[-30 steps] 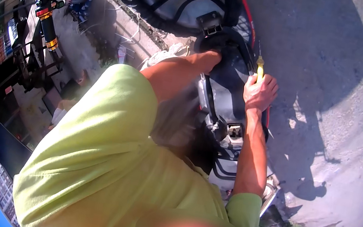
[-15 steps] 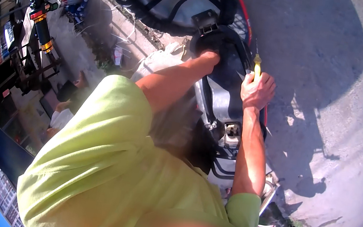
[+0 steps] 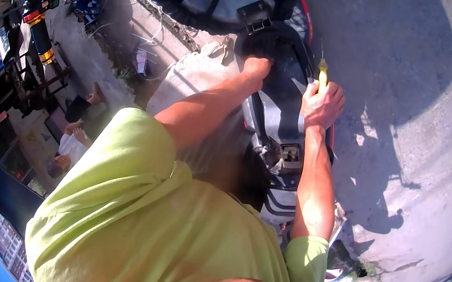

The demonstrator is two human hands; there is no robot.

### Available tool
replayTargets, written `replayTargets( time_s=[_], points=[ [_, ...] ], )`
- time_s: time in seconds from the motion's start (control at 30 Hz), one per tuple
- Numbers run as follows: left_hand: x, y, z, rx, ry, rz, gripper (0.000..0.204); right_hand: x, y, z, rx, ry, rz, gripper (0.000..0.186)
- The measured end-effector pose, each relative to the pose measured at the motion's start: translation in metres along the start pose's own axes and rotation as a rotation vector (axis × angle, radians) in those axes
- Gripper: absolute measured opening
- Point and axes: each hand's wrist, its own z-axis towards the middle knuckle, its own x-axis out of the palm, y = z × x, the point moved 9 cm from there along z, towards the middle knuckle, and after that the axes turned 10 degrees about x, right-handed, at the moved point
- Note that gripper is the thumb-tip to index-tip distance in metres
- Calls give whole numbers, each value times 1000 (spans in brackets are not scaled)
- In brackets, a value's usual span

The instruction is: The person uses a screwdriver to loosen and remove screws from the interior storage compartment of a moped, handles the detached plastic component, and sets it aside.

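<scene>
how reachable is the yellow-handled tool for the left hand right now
Probably yes: the left hand is near the yellow-handled tool, whose thin shaft sticks out free, though a black bar lies between and the right hand grips it.

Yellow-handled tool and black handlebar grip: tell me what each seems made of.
Yellow-handled tool: handle likely smooth plastic, judging by its bright, even colour; the thin, straight shaft is probably metal. Handlebar grip: the dark sleeve could be rubber or foam, too small to tell; its gold-coloured bands gleam like polished or coated metal.
</scene>
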Motion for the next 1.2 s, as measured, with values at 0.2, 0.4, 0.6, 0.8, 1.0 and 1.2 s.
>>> replayTargets(
  time_s=[0.2,0.4,0.6,0.8,1.0,1.2],
  points=[
    [-14,-19,-44,69,-89,-420,53,-2,6,0,-13,22,-12,30],
    [-1,-9,-22,124,-78,301,48,1,3,-2,-20,10,9,30],
    [17,-23,-24,258,-24,733,44,3,5,0,-34,19,-18,32],
    [26,-36,-29,350,221,949,53,3,4,-1,-9,18,-31,33],
    [31,-106,-55,615,442,1297,31,1,4,1,-9,17,-9,33],
    [48,-132,-108,777,485,1174,64,2,0,1,-25,-10,-24,33]
  ],
)
